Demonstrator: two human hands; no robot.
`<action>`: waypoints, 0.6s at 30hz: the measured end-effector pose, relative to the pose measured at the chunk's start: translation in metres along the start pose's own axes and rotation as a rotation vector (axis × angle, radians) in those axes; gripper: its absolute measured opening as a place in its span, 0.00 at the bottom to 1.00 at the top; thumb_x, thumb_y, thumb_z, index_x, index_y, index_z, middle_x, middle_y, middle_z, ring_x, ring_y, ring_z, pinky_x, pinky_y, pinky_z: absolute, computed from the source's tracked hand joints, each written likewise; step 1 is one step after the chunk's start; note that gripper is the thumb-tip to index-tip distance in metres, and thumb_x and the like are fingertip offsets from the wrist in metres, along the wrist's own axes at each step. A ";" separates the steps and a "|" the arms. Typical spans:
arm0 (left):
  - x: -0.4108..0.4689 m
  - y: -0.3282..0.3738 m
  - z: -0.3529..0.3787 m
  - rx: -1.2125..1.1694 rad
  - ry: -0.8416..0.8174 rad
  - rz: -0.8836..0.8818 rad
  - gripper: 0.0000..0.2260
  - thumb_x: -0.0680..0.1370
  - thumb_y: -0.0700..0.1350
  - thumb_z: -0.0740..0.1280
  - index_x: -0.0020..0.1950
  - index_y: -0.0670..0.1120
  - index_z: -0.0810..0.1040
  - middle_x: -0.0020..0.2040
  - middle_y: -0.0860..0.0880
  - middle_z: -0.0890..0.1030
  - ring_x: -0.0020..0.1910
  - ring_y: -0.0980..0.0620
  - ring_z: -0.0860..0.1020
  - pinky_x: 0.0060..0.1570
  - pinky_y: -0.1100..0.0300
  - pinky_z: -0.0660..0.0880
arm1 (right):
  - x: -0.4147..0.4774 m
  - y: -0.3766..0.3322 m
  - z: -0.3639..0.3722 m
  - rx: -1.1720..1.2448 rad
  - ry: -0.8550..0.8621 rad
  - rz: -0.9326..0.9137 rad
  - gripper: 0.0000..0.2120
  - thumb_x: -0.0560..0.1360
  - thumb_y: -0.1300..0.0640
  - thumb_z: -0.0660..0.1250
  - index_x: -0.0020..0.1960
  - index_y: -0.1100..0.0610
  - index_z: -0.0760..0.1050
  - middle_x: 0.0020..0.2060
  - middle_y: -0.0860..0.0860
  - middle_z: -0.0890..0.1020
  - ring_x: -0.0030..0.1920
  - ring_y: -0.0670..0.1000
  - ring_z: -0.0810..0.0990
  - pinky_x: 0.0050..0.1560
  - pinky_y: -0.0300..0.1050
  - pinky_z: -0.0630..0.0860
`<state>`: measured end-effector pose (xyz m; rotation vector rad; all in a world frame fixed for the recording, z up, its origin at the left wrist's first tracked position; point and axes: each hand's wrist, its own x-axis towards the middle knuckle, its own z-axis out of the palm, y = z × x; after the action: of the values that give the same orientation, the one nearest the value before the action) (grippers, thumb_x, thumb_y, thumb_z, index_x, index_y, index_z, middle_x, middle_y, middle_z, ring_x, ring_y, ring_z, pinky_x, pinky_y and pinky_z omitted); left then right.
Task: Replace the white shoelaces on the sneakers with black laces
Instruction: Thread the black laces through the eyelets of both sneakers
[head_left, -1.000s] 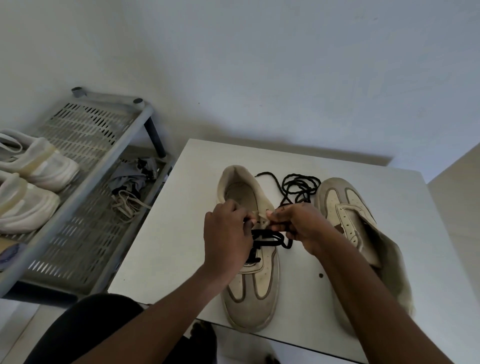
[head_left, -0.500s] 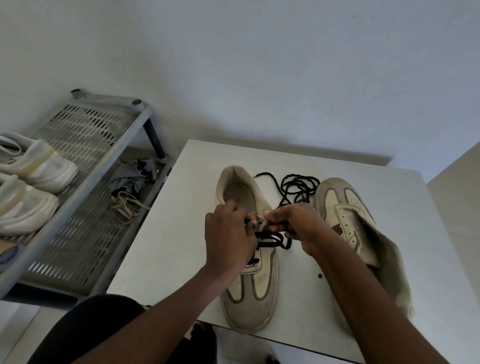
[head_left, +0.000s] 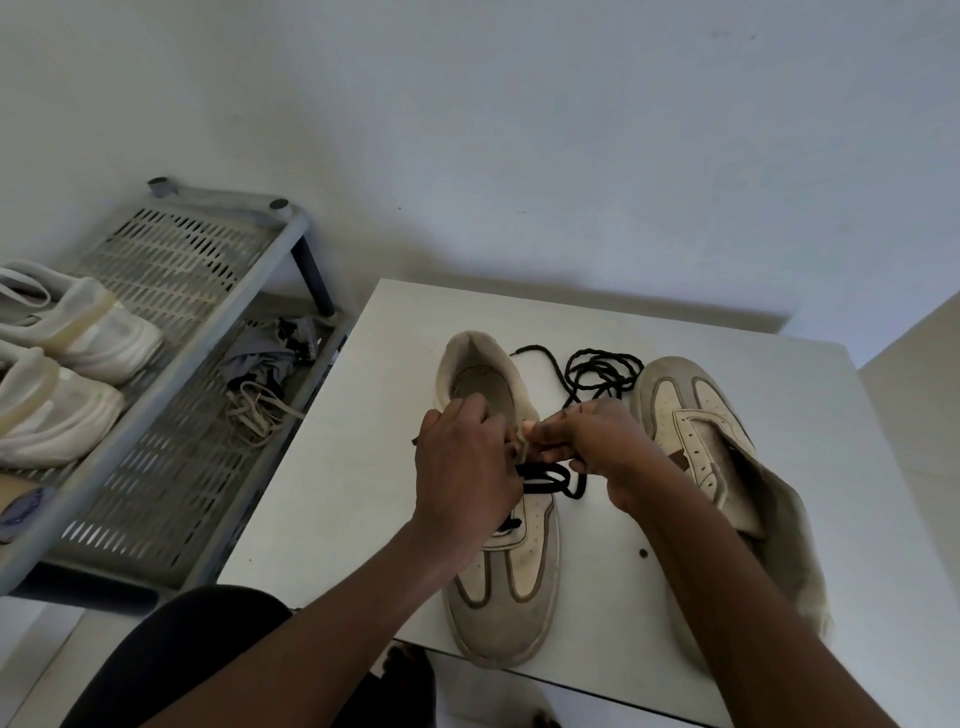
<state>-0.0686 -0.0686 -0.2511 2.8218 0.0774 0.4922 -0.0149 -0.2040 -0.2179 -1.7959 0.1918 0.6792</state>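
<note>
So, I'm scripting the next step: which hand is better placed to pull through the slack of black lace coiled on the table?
Likely the right hand: the coiled black lace lies just beyond it; the left hand sits across the sneaker, farther away.

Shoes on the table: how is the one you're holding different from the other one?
The laced sneaker has a black lace through its lower eyelets; the unlaced sneaker has bare eyelets. The left hand and right hand work on the laced sneaker; no hand holds the unlaced sneaker. Their toes point opposite ways. Both are beige, on the table.
</note>
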 end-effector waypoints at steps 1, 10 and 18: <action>0.000 -0.001 0.001 -0.013 -0.005 -0.012 0.08 0.60 0.39 0.76 0.33 0.46 0.78 0.35 0.51 0.74 0.34 0.50 0.74 0.38 0.59 0.62 | -0.001 -0.001 0.000 -0.023 -0.010 -0.018 0.05 0.74 0.63 0.70 0.40 0.60 0.79 0.37 0.55 0.85 0.32 0.44 0.80 0.35 0.38 0.69; 0.000 -0.007 0.004 -0.048 -0.059 -0.061 0.04 0.69 0.41 0.73 0.40 0.49 0.84 0.36 0.52 0.77 0.38 0.50 0.74 0.40 0.58 0.62 | -0.003 0.005 -0.004 -0.060 -0.079 -0.063 0.06 0.71 0.70 0.71 0.43 0.61 0.80 0.35 0.53 0.84 0.34 0.44 0.83 0.30 0.31 0.74; 0.000 -0.007 0.003 -0.045 -0.055 -0.052 0.06 0.66 0.39 0.75 0.37 0.47 0.80 0.35 0.51 0.76 0.34 0.51 0.74 0.37 0.58 0.62 | -0.002 0.001 0.006 -0.354 0.020 -0.115 0.14 0.69 0.46 0.74 0.40 0.58 0.80 0.34 0.52 0.85 0.34 0.46 0.81 0.38 0.40 0.78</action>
<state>-0.0672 -0.0628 -0.2555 2.7798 0.1260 0.3993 -0.0192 -0.1991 -0.2186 -2.1345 -0.0217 0.6415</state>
